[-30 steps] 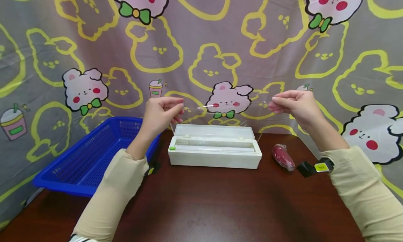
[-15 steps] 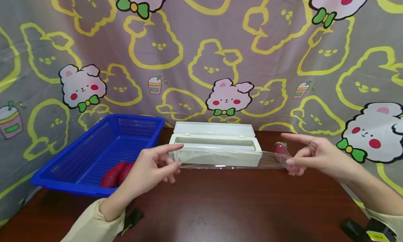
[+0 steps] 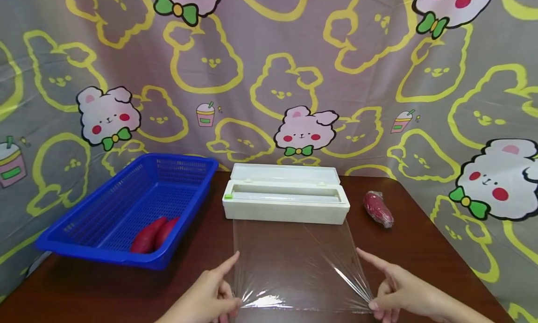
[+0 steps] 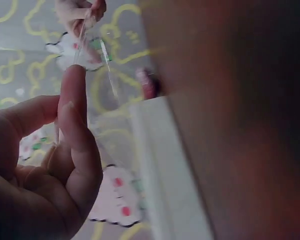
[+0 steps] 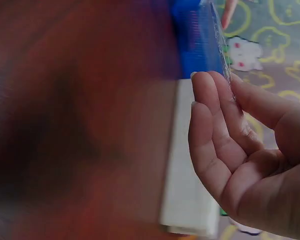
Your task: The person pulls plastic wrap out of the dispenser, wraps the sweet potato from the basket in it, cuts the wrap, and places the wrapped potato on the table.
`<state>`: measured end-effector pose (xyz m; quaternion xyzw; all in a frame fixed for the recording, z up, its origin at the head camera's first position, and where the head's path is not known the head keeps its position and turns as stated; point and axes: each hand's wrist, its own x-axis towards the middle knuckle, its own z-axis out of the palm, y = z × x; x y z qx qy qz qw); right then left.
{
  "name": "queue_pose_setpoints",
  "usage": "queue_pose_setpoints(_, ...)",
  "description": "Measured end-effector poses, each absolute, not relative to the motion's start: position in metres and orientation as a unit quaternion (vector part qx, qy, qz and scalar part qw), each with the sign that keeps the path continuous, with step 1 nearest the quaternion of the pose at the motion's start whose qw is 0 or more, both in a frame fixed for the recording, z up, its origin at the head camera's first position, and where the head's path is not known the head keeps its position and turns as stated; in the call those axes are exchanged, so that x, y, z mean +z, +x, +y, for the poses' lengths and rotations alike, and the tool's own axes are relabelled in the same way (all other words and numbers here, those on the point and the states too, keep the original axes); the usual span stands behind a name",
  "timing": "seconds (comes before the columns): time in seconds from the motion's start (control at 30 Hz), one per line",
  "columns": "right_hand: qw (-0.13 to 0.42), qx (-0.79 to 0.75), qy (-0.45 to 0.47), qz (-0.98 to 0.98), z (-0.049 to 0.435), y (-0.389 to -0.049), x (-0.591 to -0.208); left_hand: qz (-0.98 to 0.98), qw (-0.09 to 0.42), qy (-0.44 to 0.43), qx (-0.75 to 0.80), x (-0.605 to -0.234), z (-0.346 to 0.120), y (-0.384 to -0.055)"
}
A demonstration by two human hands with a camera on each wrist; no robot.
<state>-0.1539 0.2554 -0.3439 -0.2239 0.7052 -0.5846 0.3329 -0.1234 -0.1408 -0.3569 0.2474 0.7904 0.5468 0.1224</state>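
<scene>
A sheet of clear plastic wrap [image 3: 294, 262] is stretched from the white wrap dispenser box [image 3: 286, 214] toward the near side of the table. My left hand [image 3: 208, 295] pinches its near left corner between thumb and bent fingers, the index finger pointing forward along the edge. At the near right corner my right hand [image 3: 399, 290] pinches the film the same way, its index finger also extended. Creases fan out from both pinched corners. The box lid [image 3: 286, 173] stands raised, and the roll [image 3: 286, 198] shows inside. In the right wrist view, film [image 5: 225, 60] runs up from the thumb and fingertips.
A blue plastic basket [image 3: 101, 256] stands at the left, with two red sweet potatoes [image 3: 147, 236] visible in its near corner. To the right of the box lies a film-wrapped red sweet potato [image 3: 378, 208]. A patterned curtain [image 3: 260, 42] hangs behind the table.
Both hands have come down and toward the near edge, drawing the wrap out of the box and over the table. The index fingers have straightened. The box and wrapped sweet potato stay put.
</scene>
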Motion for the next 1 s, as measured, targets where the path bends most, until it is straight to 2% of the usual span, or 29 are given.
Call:
queue_pose_setpoints(0.27, 0.355, -0.581, -0.121, 0.722, 0.250, -0.154, -0.388, 0.799, 0.154, 0.238, 0.531, -0.389, -0.143, -0.131)
queue_pose_setpoints(0.53, 0.306, -0.588, -0.240, 0.709, 0.253, -0.162, -0.417, 0.828, 0.158, 0.247, 0.479, -0.404, -0.139, -0.138)
queue_pose_setpoints(0.77, 0.320, -0.583, -0.206, 0.718, 0.251, -0.167, -0.425, 0.848, 0.152, 0.225, 0.454, -0.409, -0.135, -0.139)
queue_pose_setpoints(1.0, 0.297, -0.530, -0.190, 0.771, 0.250, -0.172, -0.429, 0.852, 0.146, 0.225, 0.449, -0.412, -0.132, -0.142)
